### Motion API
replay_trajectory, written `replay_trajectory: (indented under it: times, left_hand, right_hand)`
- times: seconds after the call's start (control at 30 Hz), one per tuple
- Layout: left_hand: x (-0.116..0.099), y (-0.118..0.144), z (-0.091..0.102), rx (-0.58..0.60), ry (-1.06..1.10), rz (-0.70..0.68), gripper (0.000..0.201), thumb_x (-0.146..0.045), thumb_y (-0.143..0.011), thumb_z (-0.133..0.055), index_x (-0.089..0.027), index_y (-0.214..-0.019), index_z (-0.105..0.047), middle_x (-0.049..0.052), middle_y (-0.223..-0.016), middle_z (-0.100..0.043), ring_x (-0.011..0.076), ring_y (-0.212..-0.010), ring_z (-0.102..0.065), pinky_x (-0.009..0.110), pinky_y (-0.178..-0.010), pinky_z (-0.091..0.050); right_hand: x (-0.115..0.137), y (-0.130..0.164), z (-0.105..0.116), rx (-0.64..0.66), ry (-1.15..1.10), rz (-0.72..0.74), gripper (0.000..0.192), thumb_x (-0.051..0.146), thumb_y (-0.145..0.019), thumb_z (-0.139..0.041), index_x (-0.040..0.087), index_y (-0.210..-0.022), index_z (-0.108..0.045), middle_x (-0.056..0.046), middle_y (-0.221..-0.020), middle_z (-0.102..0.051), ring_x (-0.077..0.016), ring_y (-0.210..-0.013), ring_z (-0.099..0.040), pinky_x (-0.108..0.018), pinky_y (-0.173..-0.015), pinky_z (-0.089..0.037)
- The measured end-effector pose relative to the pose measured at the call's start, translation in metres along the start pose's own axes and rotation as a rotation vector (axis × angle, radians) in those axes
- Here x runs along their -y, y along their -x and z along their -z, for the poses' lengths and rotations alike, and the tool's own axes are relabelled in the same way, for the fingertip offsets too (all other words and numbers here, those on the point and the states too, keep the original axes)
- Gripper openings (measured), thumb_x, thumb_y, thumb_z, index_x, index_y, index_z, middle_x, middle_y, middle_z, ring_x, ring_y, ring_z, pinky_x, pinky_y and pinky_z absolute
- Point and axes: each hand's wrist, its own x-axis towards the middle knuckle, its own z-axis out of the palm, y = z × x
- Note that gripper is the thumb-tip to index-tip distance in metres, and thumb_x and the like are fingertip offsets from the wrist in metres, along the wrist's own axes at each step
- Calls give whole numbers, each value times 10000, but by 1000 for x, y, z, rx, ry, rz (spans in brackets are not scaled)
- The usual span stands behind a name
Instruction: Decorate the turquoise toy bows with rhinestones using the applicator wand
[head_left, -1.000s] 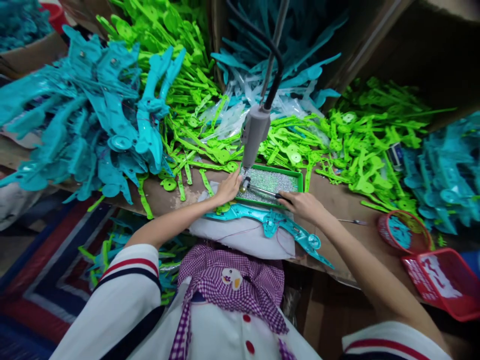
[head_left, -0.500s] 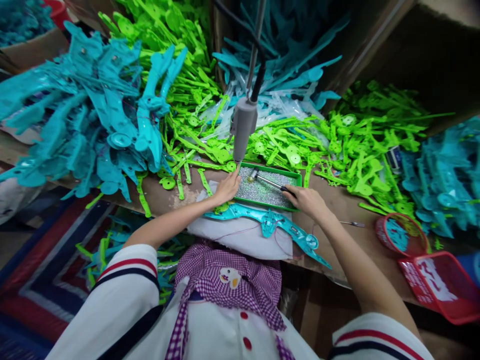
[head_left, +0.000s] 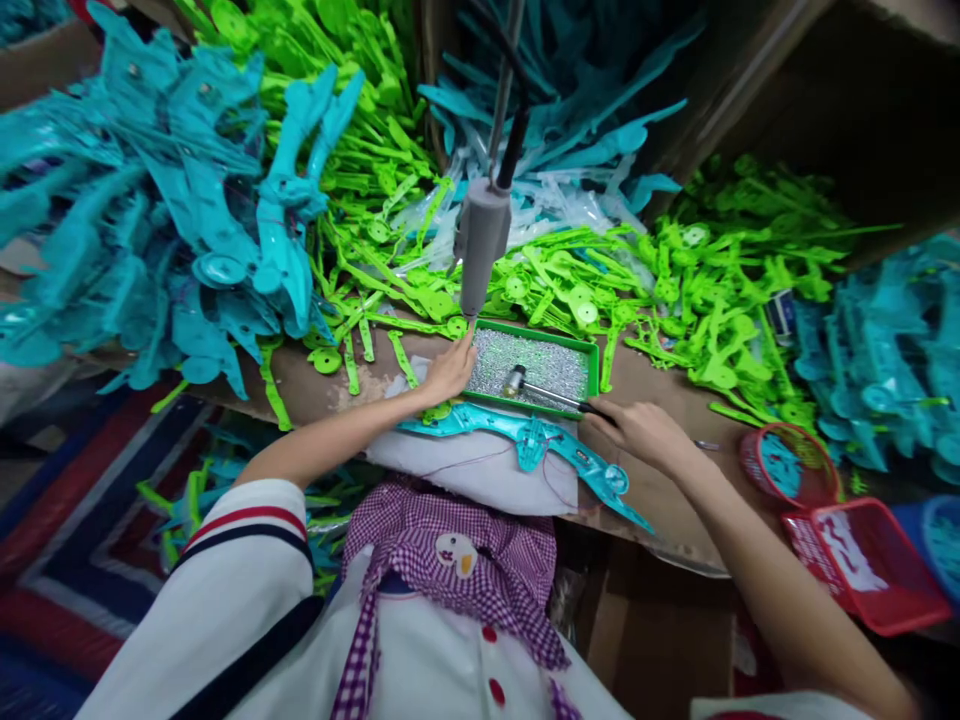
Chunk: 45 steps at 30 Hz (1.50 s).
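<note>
gripping a black-handled tool (head_left: 555, 394) in right hand (head_left: 641, 430) over green tray (head_left: 593, 368). holding left hand (head_left: 450, 370) beside grey driver (head_left: 484, 235), unclear if pinching.

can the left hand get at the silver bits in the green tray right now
Probably yes: the left hand is beside the left end of the green tray, which is open on top. The tool in the right hand covers only some silver bits, though the grey driver hangs close by.
</note>
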Motion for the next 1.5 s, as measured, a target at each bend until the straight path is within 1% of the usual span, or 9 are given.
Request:
replay_trajectory:
  times: [0.17,0.37,0.53,0.63,0.8,0.9,1.03,1.2,1.5]
  left_hand:
    - [5,-3,-5,-31,8,6,596,-466,-1066,-207,-243,-1612,-294,75,-1609,-433,298,-1486,-410,491,-1193,-373]
    - [5,-3,-5,-9,23,21,593,-472,-1070,-200,-267,-1623,-272,56,-1627,-404,293,-1520,-346,503,-1206,-343]
    - [5,-5,-6,-18,49,40,602,-503,-1067,-189,-285,-1622,-275,51,-1629,-402,300,-1504,-377,492,-1208,-338]
    - [6,-5,-6,-32,54,43,613,-522,-1063,-173,-282,-1609,-317,55,-1613,-429,309,-1495,-390,490,-1192,-362]
    - [7,-4,-6,-26,50,28,611,-511,-1065,-174,-279,-1617,-297,56,-1601,-448,310,-1509,-363,506,-1191,-360]
    - [8,-6,-8,-32,54,26,608,-510,-1065,-180,-281,-1614,-305,50,-1602,-448,314,-1492,-392,501,-1191,-363]
    - [10,-7,-10,-37,67,35,630,-535,-1060,-162,-266,-1605,-329,59,-1628,-404,317,-1477,-415,503,-1204,-341]
    - [6,-5,-7,-24,74,34,599,-495,-1069,-182,-276,-1610,-315,47,-1612,-433,283,-1500,-383,481,-1206,-347]
    - [1,-1,-1,-34,45,14,585,-459,-1073,-183,-298,-1632,-245,38,-1598,-455,294,-1499,-387,489,-1189,-374]
  right_hand:
    - [22,-50,6,-13,-73,-102,534,517,-1037,-284,238,-1347,-619,-114,-1126,-774,-278,-930,-744,-311,-650,-452]
    - [3,-39,8,-3,4,-133,570,554,-1030,-274,247,-1365,-618,-122,-1070,-783,-281,-877,-745,-314,-636,-440]
    - [11,-62,13,-61,-22,-23,552,561,-1032,-258,288,-1360,-609,-81,-1216,-751,-257,-941,-731,-294,-598,-389]
    - [16,-82,21,-69,-41,38,518,515,-1039,-271,256,-1292,-641,-97,-1146,-767,-247,-921,-721,-298,-616,-383]
    - [20,-65,27,9,11,151,513,509,-1043,-262,237,-1274,-630,-101,-1030,-779,-229,-801,-716,-293,-596,-340]
    - [25,-58,22,6,20,112,539,535,-1040,-243,242,-1294,-617,-102,-1029,-778,-236,-800,-720,-293,-592,-337]
    - [28,-72,20,-36,-23,25,532,516,-1041,-245,238,-1292,-623,-111,-1075,-773,-256,-874,-725,-301,-616,-366]
    - [26,-77,28,11,-21,106,527,518,-1035,-259,248,-1291,-634,-100,-1079,-775,-250,-866,-723,-301,-615,-372]
    - [29,-82,26,-29,-9,15,540,519,-1036,-244,235,-1267,-641,-122,-1044,-774,-262,-834,-719,-318,-636,-400]
